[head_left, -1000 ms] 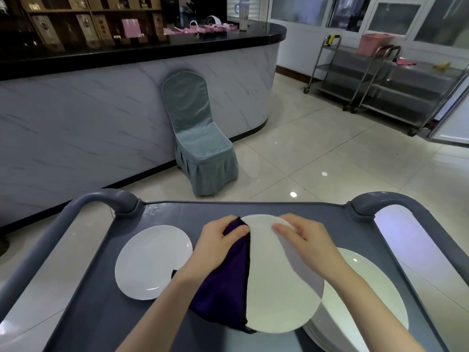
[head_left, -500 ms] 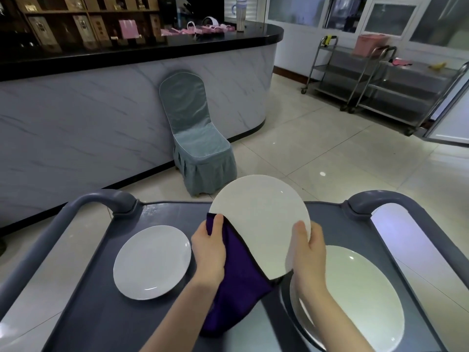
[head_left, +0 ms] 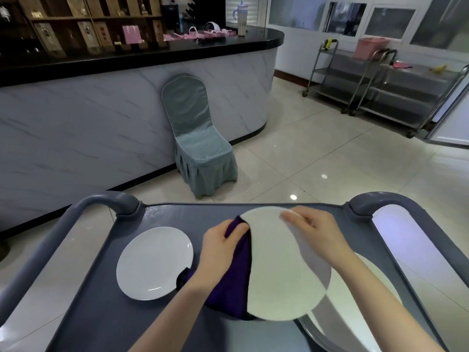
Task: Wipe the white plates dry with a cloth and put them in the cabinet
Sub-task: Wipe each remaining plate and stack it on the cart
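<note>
A person's left hand (head_left: 223,246) presses a purple cloth (head_left: 234,283) against the left side of a white plate (head_left: 281,270), fingers clenched on cloth and rim, while the right hand (head_left: 317,233) grasps the plate's far edge at about 1 o'clock. The plate is held above a grey cart tray (head_left: 101,301). On the tray, a second white plate (head_left: 154,262) lies at 9 o'clock of the hands, and a stack of plates (head_left: 368,295) sits at 4 o'clock. Beyond, a covered chair (head_left: 200,141) stands against a marble-fronted counter (head_left: 101,118) on a tiled floor (head_left: 330,161); steel trolleys (head_left: 380,82) stand at 2 o'clock.
</note>
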Available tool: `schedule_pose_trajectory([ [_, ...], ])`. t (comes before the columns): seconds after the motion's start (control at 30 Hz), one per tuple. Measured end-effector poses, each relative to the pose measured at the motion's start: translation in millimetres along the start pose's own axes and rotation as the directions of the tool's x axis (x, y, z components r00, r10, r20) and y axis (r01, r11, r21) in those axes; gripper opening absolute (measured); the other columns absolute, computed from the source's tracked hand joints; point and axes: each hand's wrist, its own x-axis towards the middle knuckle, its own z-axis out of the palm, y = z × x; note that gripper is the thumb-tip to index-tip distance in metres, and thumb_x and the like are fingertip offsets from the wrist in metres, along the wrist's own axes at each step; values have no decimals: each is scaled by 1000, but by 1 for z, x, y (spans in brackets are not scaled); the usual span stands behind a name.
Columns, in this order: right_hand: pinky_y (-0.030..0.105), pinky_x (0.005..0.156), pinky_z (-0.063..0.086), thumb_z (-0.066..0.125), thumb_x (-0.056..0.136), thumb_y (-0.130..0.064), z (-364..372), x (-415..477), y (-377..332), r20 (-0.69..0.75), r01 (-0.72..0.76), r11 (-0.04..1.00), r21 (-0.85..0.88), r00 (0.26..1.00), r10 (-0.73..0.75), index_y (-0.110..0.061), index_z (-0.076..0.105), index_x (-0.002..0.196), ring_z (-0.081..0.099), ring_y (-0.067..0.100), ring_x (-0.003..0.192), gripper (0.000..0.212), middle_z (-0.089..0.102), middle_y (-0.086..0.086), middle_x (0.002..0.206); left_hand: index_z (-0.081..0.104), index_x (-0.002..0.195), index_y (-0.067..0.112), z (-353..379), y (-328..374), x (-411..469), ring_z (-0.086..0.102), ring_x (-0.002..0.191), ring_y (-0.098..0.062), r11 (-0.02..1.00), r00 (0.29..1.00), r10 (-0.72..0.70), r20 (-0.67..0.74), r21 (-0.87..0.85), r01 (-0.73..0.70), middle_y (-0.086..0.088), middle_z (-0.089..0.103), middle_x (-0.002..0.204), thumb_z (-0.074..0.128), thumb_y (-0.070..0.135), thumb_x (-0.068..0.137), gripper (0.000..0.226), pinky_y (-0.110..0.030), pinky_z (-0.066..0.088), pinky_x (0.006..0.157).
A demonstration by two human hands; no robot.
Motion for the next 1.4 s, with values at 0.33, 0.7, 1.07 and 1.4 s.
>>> schedule_pose_trajectory([
  [0.33, 13, 60, 36, 63, 96, -33, 16, -7, -16, 154, 59, 997, -52, 987, -50, -34, 60, 65, 48, 0, 60, 32, 58, -16, 63, 57, 59, 33, -11, 15, 13, 48, 55, 3, 969, 974, 118, 194, 191, -155, 17, 59, 57, 69, 29, 90, 33, -12, 38, 56],
  [0.7, 13, 55, 30, 62, 97, -27, 16, -11, 0, -24, -55, 995, 84, 998, 57, -31, 53, 59, 38, 2, 56, 40, 45, -15, 57, 63, 66, 24, -16, 2, 13, 53, 58, -2, 994, 999, 14, 47, 103, -19, 8, 65, 63, 63, 33, 93, 29, -17, 43, 59],
  [1.07, 23, 51, 26, 62, 96, -32, 35, -11, -7, -403, -171, 894, 415, 846, 349, -24, 37, 53, 29, 9, 54, 50, 32, -12, 55, 58, 74, 4, 3, -5, 10, 48, 64, -17, 977, 942, -197, -272, -128, 168, -6, 57, 65, 59, 40, 95, 41, -31, 42, 62],
  [1.4, 13, 74, 47, 62, 97, -27, 16, -3, 3, -255, -110, 957, 268, 950, 181, -37, 65, 100, 64, -7, 86, 11, 70, -27, 90, 58, 77, -1, -10, -9, 13, 50, 66, -18, 988, 935, -150, -320, -73, 133, -18, 63, 74, 59, 41, 95, 45, -29, 43, 63],
])
